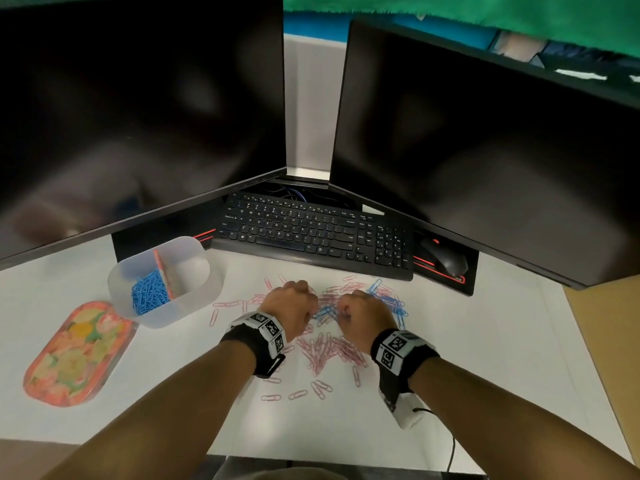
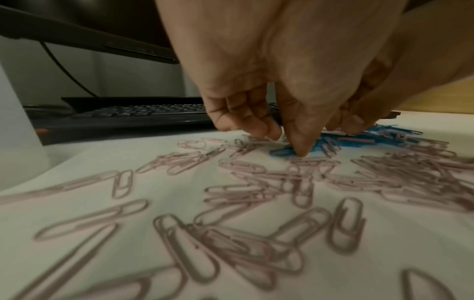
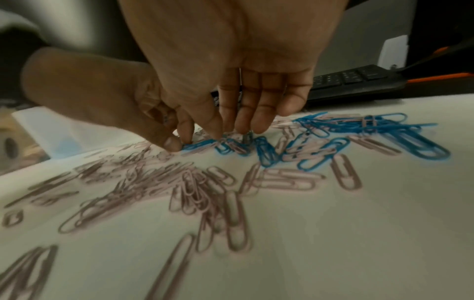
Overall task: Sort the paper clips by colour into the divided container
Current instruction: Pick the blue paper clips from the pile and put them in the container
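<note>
Paper clips, pink (image 1: 323,351) and blue (image 1: 389,301), scattered on white desk (image 1: 485,358) before keyboard (image 1: 311,230), left hand (image 1: 292,304) pinching a blue clip (image 2: 282,151), right hand (image 1: 363,311) fingertips (image 3: 246,125) narrow over the pile, grip unclear, divided container (image 1: 162,282) left, blue clips in 1 compartment.

The head view is evenly and fairly brightly lit from above, the white worktop (image 1: 450,358) almost shadowless, while the two dark monitors (image 1: 138,98) carry faint smeared reflections. Straight edges bow outward near the frame borders. Both wrist views are dimmer and grainier: the nearest pink paper clips (image 2: 231,243) are smeared with blur, and the palms sit in shade.
</note>
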Available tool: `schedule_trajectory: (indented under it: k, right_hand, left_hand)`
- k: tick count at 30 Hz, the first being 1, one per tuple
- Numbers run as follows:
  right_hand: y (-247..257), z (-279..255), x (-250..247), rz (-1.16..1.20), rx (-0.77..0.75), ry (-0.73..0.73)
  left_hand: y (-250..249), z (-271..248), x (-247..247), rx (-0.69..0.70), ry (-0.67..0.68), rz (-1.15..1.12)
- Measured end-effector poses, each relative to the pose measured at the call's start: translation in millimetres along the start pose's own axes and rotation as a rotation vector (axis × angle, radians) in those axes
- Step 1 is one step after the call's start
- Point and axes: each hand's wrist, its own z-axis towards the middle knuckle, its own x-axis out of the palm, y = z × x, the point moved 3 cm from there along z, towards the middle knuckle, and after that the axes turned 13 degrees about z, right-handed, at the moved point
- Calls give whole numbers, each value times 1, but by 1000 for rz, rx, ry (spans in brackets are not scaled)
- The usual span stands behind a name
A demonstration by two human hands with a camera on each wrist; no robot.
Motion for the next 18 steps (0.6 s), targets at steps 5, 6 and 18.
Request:
schedule_trajectory:
  k: [5,6,18]
  right_hand:
    - [-3,-1,7,-1,25,31]
    - [-6,-1,7,17,34,39]
    - [-26,-11,-3,348,133,65]
  left_hand:
    - [6,0,2,-2,-2,3]
    - [8,-2,2,-26,-15,-40]
    - [15,2,7,-376,-48,-780]
